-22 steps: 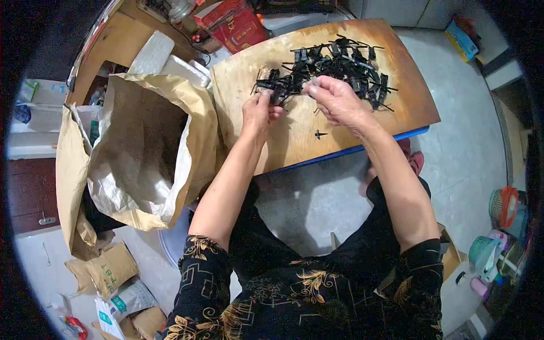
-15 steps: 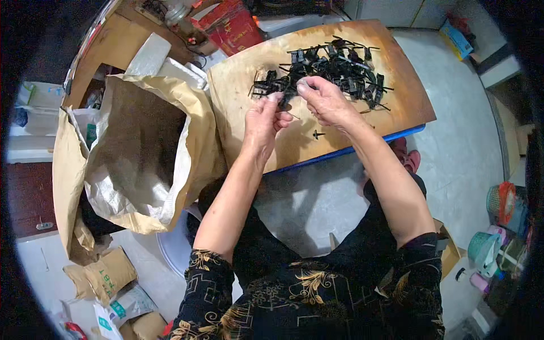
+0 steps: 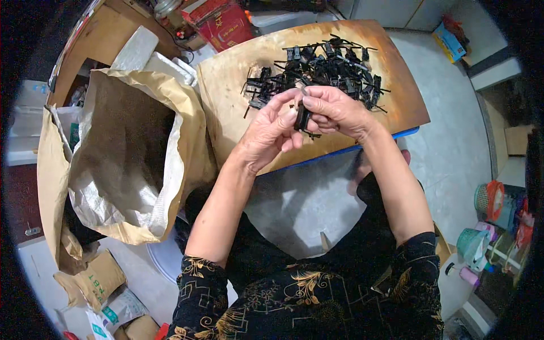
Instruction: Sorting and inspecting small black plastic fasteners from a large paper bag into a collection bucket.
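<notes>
Two bare hands, both mine, meet above a pale brown wooden tabletop with darkened edges (image 3: pixel 226 73), holding up one small, narrow, glossy black piece, apparently plastic (image 3: pixel 303 117). I judge it light and fairly stiff, perhaps a little slick; its thin parts might snap, so the thicker middle looks the safest place to take hold. My left hand (image 3: pixel 271 128) is nearly closed, thumb and fingers clamped on the piece's side, the other fingers curled loosely. My right hand (image 3: pixel 335 112) has its thumb and forefinger pinched on the upper end, the remaining fingers folded beneath; my fingertips hide exactly how they grip. Just beyond lies a tangled heap of similar black pieces with thin, straight prongs (image 3: pixel 326 65).
</notes>
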A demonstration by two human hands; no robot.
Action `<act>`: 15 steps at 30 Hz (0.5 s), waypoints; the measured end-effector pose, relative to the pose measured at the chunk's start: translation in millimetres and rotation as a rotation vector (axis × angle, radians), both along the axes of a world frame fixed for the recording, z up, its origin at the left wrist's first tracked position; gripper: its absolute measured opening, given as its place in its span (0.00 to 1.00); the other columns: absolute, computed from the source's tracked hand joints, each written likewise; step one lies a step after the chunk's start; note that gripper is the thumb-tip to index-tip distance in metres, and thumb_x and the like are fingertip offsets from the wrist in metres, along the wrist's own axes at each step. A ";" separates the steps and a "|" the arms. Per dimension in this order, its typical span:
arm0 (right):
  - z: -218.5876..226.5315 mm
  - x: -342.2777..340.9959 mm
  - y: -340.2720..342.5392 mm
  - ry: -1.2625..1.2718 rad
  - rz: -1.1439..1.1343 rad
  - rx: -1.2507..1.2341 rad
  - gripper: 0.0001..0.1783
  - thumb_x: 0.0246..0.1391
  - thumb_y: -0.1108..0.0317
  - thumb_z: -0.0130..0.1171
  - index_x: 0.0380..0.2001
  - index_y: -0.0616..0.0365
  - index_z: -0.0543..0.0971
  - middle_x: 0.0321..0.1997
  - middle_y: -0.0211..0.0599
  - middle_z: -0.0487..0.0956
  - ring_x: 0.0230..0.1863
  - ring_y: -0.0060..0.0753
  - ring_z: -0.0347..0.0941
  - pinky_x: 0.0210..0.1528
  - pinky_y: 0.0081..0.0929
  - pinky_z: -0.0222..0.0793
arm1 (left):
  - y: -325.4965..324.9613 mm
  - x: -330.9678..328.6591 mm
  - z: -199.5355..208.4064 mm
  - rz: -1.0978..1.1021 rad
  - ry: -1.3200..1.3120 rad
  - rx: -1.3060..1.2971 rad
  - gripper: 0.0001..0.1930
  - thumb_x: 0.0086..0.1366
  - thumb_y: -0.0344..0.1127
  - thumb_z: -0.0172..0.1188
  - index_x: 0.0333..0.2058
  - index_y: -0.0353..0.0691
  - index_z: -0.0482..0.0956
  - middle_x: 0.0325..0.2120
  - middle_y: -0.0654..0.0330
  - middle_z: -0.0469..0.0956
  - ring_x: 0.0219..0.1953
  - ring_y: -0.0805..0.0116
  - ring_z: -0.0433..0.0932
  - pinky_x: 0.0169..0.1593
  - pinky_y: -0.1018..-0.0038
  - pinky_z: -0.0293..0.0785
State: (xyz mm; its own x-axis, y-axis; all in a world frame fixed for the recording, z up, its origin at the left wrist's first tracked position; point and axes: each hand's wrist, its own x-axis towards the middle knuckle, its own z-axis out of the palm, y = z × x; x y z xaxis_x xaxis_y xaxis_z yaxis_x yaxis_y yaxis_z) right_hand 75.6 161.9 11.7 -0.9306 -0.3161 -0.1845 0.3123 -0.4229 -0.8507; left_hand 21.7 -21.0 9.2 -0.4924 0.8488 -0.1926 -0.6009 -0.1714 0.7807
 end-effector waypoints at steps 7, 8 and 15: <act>2.6 -2.5 -10.0 0.032 -0.063 0.225 0.12 0.57 0.56 0.50 0.35 0.53 0.71 0.16 0.21 0.66 0.14 0.08 0.56 0.14 0.09 0.47 | 0.8 2.9 3.4 0.102 0.133 -0.031 0.25 0.59 0.35 0.57 0.54 0.44 0.60 0.28 0.58 0.76 0.20 0.74 0.73 0.19 0.85 0.67; 2.9 -2.5 -12.9 0.069 -0.109 0.295 0.15 0.56 0.54 0.50 0.34 0.54 0.71 0.18 0.23 0.69 0.15 0.09 0.57 0.14 0.10 0.50 | -0.1 1.4 5.1 0.122 0.148 -0.080 0.25 0.59 0.33 0.57 0.54 0.43 0.60 0.28 0.58 0.76 0.20 0.74 0.74 0.21 0.84 0.69; -8.6 -0.1 -23.2 0.201 -0.191 0.444 0.13 0.60 0.55 0.43 0.34 0.53 0.68 0.14 0.16 0.58 0.14 0.08 0.49 0.14 0.10 0.45 | -6.0 -2.5 6.3 0.174 0.271 -0.199 0.19 0.59 0.29 0.56 0.48 0.39 0.61 0.25 0.61 0.74 0.21 0.75 0.75 0.22 0.85 0.70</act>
State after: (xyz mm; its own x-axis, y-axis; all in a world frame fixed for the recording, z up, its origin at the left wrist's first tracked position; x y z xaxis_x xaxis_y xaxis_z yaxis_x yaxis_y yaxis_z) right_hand 75.5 138.7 3.1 -0.9949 -0.0689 -0.0739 0.0769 -0.0415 -0.9962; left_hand 19.2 -27.0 15.5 -0.6818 0.7068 -0.1886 -0.3433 -0.0815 0.9357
